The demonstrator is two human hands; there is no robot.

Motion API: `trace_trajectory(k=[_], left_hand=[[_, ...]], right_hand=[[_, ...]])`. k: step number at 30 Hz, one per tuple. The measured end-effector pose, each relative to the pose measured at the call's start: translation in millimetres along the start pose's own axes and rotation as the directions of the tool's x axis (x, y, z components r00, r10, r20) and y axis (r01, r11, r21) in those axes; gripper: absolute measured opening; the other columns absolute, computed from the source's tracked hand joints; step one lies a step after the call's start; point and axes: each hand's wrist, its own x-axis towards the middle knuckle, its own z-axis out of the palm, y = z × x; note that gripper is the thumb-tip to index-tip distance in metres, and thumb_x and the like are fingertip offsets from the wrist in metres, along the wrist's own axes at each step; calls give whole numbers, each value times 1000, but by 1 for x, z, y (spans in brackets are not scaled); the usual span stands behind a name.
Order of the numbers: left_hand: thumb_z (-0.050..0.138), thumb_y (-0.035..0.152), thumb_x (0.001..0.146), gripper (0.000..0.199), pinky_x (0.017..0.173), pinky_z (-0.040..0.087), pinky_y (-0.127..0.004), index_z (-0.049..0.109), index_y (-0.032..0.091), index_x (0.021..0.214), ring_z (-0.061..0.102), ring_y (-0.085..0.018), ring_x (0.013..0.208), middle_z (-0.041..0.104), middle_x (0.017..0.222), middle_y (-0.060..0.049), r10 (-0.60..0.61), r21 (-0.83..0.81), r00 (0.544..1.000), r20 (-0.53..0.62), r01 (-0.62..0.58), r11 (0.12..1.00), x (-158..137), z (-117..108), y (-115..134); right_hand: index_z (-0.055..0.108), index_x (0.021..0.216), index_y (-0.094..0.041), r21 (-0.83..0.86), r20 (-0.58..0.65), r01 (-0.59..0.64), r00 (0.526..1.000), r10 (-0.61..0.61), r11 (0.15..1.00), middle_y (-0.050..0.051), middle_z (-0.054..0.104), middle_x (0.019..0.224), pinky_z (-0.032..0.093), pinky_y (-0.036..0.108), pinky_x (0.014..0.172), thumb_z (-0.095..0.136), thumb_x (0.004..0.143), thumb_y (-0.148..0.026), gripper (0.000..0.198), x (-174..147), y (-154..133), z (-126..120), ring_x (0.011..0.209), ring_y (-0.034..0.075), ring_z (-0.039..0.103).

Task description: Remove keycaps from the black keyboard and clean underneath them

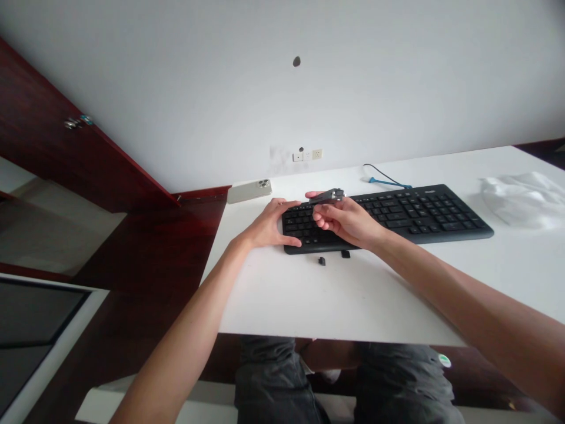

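A black keyboard (397, 213) lies on the white table. My left hand (269, 227) spans its left end, thumb over the front edge and fingers at the back edge, steadying it. Above the keyboard's left half, my right hand (346, 222) is closed round a dark metal nail clipper (329, 196), whose shiny head points right. In front of the keyboard lie two small black pieces that look like keycaps, one keycap (322, 261) standing tilted and another keycap (345, 254) close to the front edge. My right hand hides part of the keys.
A phone (249, 191) lies face down at the back left corner of the table. Behind the keyboard is a thin cable with a blue tie (391, 183). A crumpled white plastic bag (523, 199) rests at the right. Wall sockets (308, 155) sit behind the table.
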Motion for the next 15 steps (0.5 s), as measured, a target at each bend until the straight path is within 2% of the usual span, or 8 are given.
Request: trace_trajectory(k=[3,5,7,8,9,10,13,15], left_hand=[[90,49,79,79,126,40,-51,58,33,150,51,-32,144,53,149,-12,11,28,998,-57,-9,1000,-1,1,5],[85,50,85,62,122,43,-48,66,28,140,55,-31,138,58,143,-12,19,82,991,-131,-8,997,-1,2,15],[81,46,90,33,106,51,-42,77,24,115,64,-26,115,69,113,-8,16,164,979,-204,18,986,-1,4,30],[77,43,94,21,93,52,-37,78,23,97,64,-23,98,68,92,-5,12,198,974,-225,33,980,-1,5,39],[77,44,94,24,83,51,-33,77,22,85,61,-20,84,62,78,-2,27,216,980,-195,16,976,-1,7,47],[78,46,94,27,75,48,-30,77,22,82,57,-17,75,58,71,1,46,205,992,-119,-21,979,-2,9,55],[83,51,89,31,68,42,-26,81,22,101,54,-12,66,59,73,4,95,115,988,125,-110,987,-5,14,74],[88,49,84,36,67,42,-25,82,23,108,54,-10,66,62,77,4,93,99,970,225,-118,988,-6,18,80]], right_hand=[[65,121,-20,1,30,-16,999,16,1000,-1,72,80,56,26,66,90,82,-38,49,-1,0,4,71,13,68],[64,115,-22,9,6,-13,1000,13,1000,-1,73,80,57,27,68,89,83,-41,45,-2,-1,5,73,14,69],[61,108,-24,13,-22,13,1000,-13,1000,-1,73,81,58,27,70,89,84,-43,41,-1,-2,4,74,14,69],[60,106,-25,10,-36,35,999,-34,999,-2,73,82,57,26,71,88,84,-43,40,0,-2,3,75,13,69],[58,104,-26,1,-54,62,997,-62,998,-2,73,83,57,25,72,89,84,-42,40,0,-3,1,76,13,69],[57,103,-26,-17,-76,94,993,-95,995,-3,73,83,57,24,73,89,84,-42,40,1,-4,-2,77,12,68],[56,103,-26,-102,-157,179,968,-194,978,-4,73,83,56,24,73,88,84,-43,41,5,-4,-8,76,11,68],[55,103,-26,-148,-205,209,950,-237,967,-4,73,81,57,25,73,88,84,-45,42,6,-4,-10,75,12,68]])
